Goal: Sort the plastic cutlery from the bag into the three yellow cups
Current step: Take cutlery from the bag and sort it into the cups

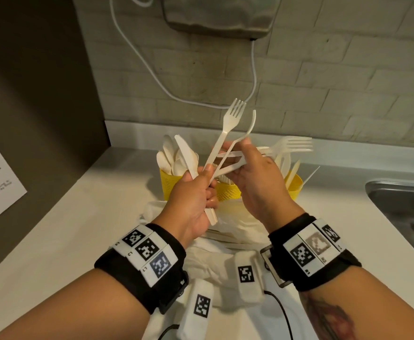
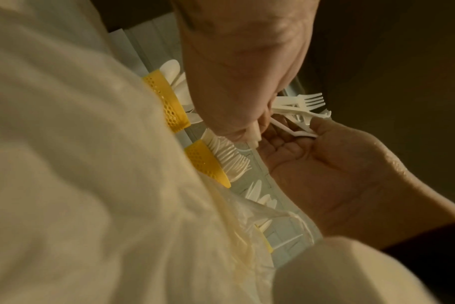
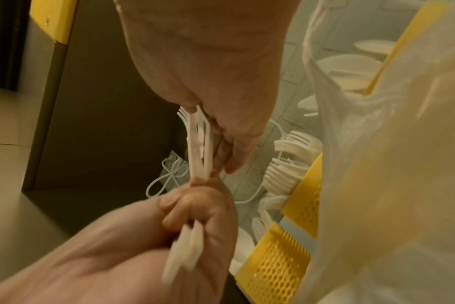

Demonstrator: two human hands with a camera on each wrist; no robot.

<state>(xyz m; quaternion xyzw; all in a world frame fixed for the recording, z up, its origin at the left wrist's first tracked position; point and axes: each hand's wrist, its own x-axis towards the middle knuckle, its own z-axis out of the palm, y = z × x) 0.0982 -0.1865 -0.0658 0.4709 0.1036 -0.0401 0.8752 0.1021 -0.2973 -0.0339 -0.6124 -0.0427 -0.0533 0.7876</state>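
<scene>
Three yellow cups (image 1: 228,191) stand in a row on the table (image 1: 83,217), just behind the one crumpled plastic bag (image 1: 228,224). Left of the middle cup, one cup holds a cluster of white spoons (image 1: 166,158), too overlapped to count. The middle cup holds forks and the cup to its right knives; neither lot can be counted. Above the middle cup, two hands are raised: the left hand (image 1: 192,200) grips two forks (image 1: 228,128) and one knife (image 1: 185,153), and the right hand (image 1: 257,179) grips a bunch of forks (image 1: 291,144), blurred, number unclear.
</scene>
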